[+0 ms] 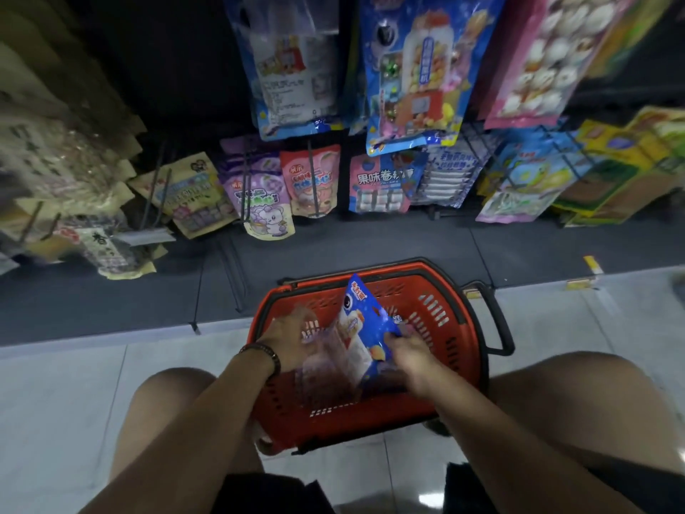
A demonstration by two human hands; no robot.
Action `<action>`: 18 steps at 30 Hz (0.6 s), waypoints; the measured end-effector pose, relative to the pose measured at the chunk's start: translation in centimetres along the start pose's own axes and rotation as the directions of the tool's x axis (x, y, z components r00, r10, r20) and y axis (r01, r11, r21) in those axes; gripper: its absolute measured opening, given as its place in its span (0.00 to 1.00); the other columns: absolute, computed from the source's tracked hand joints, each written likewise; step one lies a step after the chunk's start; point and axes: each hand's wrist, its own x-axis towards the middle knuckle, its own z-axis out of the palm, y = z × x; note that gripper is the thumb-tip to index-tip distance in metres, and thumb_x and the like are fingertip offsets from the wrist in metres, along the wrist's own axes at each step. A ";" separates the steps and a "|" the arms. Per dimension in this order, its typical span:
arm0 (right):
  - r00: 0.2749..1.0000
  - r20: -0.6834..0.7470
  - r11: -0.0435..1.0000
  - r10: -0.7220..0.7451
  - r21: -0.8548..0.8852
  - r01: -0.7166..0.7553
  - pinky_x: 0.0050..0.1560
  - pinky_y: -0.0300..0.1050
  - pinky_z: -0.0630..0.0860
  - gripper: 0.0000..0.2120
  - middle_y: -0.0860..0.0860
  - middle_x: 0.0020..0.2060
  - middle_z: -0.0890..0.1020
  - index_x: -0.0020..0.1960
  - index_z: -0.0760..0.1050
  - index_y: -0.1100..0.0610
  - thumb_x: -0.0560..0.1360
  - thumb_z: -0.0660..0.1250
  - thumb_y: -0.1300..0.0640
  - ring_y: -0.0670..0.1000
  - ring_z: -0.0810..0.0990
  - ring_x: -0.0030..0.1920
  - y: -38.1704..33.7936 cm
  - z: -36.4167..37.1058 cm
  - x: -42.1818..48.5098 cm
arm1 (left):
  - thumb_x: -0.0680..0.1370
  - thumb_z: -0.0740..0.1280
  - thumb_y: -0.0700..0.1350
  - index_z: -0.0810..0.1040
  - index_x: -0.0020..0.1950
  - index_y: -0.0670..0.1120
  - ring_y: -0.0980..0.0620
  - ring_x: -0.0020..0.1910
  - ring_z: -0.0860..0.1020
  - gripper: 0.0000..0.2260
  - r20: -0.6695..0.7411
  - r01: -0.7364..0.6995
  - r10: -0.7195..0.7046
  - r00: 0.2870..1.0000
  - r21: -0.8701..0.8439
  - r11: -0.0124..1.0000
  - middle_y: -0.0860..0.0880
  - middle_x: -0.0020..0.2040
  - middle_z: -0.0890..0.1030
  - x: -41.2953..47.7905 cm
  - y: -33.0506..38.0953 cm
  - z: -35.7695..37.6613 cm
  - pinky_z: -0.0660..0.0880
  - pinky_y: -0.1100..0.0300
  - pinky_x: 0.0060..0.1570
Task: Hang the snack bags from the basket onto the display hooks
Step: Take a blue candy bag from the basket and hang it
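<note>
Head view, the only one. Red basket (441, 313) sits on the floor between your knees.

- Your right hand (411, 356) is over the basket's near-right part, fingers curled round the lower edge of the blue snack bag (365, 317). The bag stands tilted, top corner pointing toward the basket's far rim.
- Your left hand (293, 339) is over the basket's left side. The fingers are motion-blurred, so I can't tell if they're spread or holding anything.
- More packets (326, 369) lie in the basket under the blue one, too blurred to identify.
- Display hooks (314, 172) stick out of the rack beyond the basket's far side, most already loaded.

Handling, as a judgement: the bag looks light, with crinkly, slick film and crushable contents. Pinch the flat sealed edge rather than the puffed middle. Shift your grip up to the top seal, where a hang hole would be; I can't see one here.
</note>
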 end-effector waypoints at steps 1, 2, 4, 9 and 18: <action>0.999 0.030 0.999 -0.042 0.010 0.041 0.38 0.51 0.82 0.08 0.59 0.46 0.86 0.59 0.79 0.55 0.87 0.60 0.59 0.60 0.85 0.40 -0.5 -0.9 -0.9 | 0.76 0.79 0.52 0.73 0.74 0.51 0.46 0.68 0.78 0.29 -0.008 -0.020 0.020 1.000 0.003 1.000 0.48 0.71 0.78 -0.5 0.2 0.0 0.75 0.55 0.67; 0.994 0.065 0.996 -0.089 0.015 0.089 0.36 0.49 0.82 0.09 0.57 0.44 0.87 0.59 0.79 0.54 0.88 0.60 0.58 0.58 0.85 0.38 -1.0 -1.8 -1.9 | 0.74 0.80 0.52 0.72 0.76 0.48 0.46 0.70 0.77 0.34 -0.028 -0.045 0.044 0.999 -0.029 0.999 0.47 0.73 0.77 -0.9 0.6 -0.2 0.74 0.54 0.69; 0.974 0.130 0.982 -0.187 0.026 0.185 0.32 0.43 0.81 0.10 0.51 0.39 0.88 0.58 0.80 0.54 0.89 0.60 0.57 0.50 0.85 0.34 -2.4 -3.6 -3.9 | 0.67 0.83 0.52 0.71 0.76 0.44 0.46 0.72 0.77 0.42 -0.067 -0.127 0.117 0.991 -0.184 0.975 0.45 0.73 0.77 -1.7 1.7 -1.0 0.74 0.49 0.72; 0.902 0.214 0.927 -0.374 0.071 0.368 0.32 0.44 0.83 0.10 0.48 0.39 0.89 0.58 0.82 0.53 0.89 0.61 0.55 0.46 0.87 0.36 -5.8 -7.0 -8.4 | 0.74 0.81 0.37 0.78 0.69 0.48 0.43 0.65 0.84 0.26 0.064 -0.247 0.344 0.937 -0.574 0.781 0.45 0.66 0.85 -3.3 4.8 -1.9 0.82 0.49 0.65; 0.837 0.290 0.885 -0.464 0.114 0.451 0.42 0.42 0.85 0.07 0.51 0.56 0.90 0.59 0.85 0.53 0.82 0.74 0.55 0.54 0.90 0.56 -7.3 -9.0 -10.7 | 0.78 0.79 0.42 0.80 0.67 0.43 0.42 0.63 0.86 0.19 -0.157 -0.254 0.205 0.966 -0.721 0.645 0.44 0.63 0.87 -5.9 8.2 -1.1 0.82 0.44 0.62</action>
